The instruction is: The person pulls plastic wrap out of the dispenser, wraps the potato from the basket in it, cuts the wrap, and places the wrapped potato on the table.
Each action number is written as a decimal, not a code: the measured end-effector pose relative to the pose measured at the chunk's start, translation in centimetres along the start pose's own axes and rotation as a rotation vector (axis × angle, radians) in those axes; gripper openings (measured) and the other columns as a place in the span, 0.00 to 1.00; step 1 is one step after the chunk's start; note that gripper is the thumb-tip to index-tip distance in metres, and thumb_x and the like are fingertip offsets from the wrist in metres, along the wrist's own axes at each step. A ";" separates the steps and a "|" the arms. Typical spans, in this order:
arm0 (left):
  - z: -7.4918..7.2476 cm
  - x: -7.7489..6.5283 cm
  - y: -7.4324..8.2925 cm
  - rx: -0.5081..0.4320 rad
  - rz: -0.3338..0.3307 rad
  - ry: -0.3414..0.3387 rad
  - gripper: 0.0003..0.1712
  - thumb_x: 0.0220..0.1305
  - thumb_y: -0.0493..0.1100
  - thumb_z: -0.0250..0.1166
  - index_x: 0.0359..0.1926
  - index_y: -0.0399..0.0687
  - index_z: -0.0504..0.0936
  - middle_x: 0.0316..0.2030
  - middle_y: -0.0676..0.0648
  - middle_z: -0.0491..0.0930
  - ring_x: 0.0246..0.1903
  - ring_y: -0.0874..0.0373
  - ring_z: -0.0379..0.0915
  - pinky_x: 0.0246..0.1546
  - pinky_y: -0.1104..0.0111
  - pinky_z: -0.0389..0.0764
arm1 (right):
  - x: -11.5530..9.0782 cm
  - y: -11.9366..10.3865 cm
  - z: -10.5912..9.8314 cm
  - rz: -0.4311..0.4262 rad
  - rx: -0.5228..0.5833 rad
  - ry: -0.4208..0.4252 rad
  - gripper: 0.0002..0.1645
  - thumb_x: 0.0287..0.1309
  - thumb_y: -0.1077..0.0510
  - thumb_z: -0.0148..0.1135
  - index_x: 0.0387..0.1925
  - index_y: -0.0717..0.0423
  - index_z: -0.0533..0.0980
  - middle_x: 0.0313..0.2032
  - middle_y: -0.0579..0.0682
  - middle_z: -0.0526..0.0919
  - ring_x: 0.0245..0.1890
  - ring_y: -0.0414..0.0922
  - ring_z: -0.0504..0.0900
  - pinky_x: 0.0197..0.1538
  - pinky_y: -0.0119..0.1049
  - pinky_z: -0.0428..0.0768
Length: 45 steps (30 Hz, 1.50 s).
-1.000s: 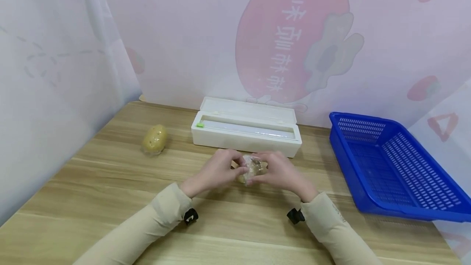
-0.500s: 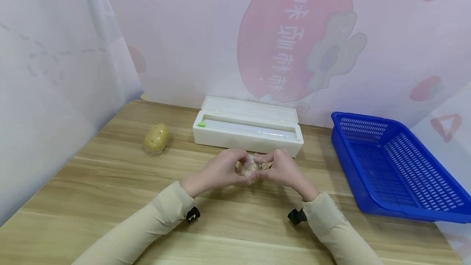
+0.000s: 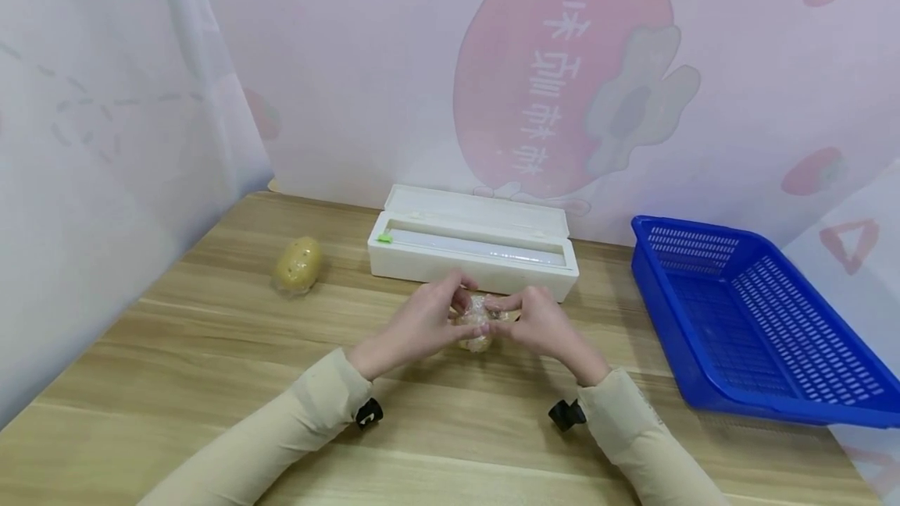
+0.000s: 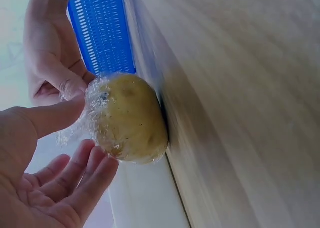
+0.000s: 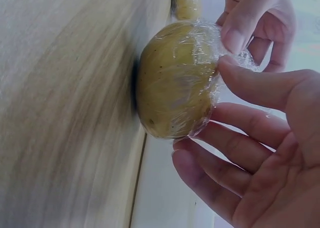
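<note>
A yellow potato in clear cling film sits on the wooden table between both hands. Bunched film gathers on its upper side. My left hand pinches the gathered film with thumb and fingers, its fingertips right at the potato's far side. From the other side my right hand holds the wrapped potato near its top, with the thumb on the film and fingers along the far side. In the right wrist view the two thumbs meet closely at the film.
Behind the hands stands a white cling film dispenser box, lid raised, with a green slider. Another film-wrapped potato lies at the left. A blue plastic basket occupies the right side of the table.
Both hands keep working at the film in the same spot. My left fingers have lifted and spread somewhat, uncovering more of the potato; the thumbs now meet over the film.
</note>
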<state>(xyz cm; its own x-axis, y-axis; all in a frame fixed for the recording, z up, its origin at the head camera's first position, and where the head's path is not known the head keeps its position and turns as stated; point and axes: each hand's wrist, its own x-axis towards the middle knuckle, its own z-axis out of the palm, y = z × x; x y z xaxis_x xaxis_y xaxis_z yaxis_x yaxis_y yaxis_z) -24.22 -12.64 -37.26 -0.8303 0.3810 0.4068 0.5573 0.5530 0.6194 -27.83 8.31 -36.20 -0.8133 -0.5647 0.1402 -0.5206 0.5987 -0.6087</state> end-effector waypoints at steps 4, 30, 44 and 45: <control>0.3 -0.1 0.1 0.019 -0.031 -0.001 0.28 0.53 0.48 0.78 0.49 0.41 0.76 0.34 0.51 0.80 0.37 0.53 0.79 0.38 0.65 0.78 | -0.2 0.0 -0.4 -0.061 0.021 -0.076 0.25 0.58 0.51 0.71 0.54 0.58 0.81 0.53 0.51 0.82 0.12 0.35 0.61 0.18 0.29 0.70; -0.9 0.5 -1.1 0.093 0.188 -0.102 0.05 0.59 0.37 0.73 0.37 0.41 0.90 0.35 0.50 0.83 0.36 0.59 0.79 0.39 0.67 0.81 | -0.1 0.0 0.8 -0.048 0.096 0.145 0.10 0.57 0.54 0.72 0.35 0.56 0.87 0.34 0.47 0.87 0.35 0.42 0.85 0.35 0.35 0.83; -1.3 1.1 -2.1 0.039 0.252 -0.176 0.06 0.59 0.33 0.72 0.39 0.40 0.90 0.37 0.49 0.83 0.38 0.61 0.79 0.40 0.72 0.80 | -0.7 0.1 1.6 -0.085 0.070 0.173 0.18 0.50 0.51 0.77 0.41 0.58 0.87 0.42 0.53 0.86 0.09 0.31 0.63 0.15 0.28 0.70; -1.5 1.1 -2.1 0.039 0.265 -0.193 0.07 0.59 0.32 0.71 0.40 0.40 0.89 0.38 0.49 0.83 0.39 0.61 0.79 0.41 0.73 0.79 | -0.7 0.0 1.5 -0.085 0.072 0.173 0.18 0.51 0.52 0.77 0.41 0.58 0.86 0.42 0.53 0.86 0.08 0.31 0.58 0.14 0.28 0.68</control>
<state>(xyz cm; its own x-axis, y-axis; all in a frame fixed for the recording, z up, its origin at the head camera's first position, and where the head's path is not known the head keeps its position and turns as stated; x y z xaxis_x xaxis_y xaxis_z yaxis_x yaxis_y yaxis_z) -26.34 -14.49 -37.16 -0.6409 0.6470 0.4132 0.7568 0.4423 0.4813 -26.83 7.87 -37.50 -0.8030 -0.5015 0.3220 -0.5744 0.5073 -0.6424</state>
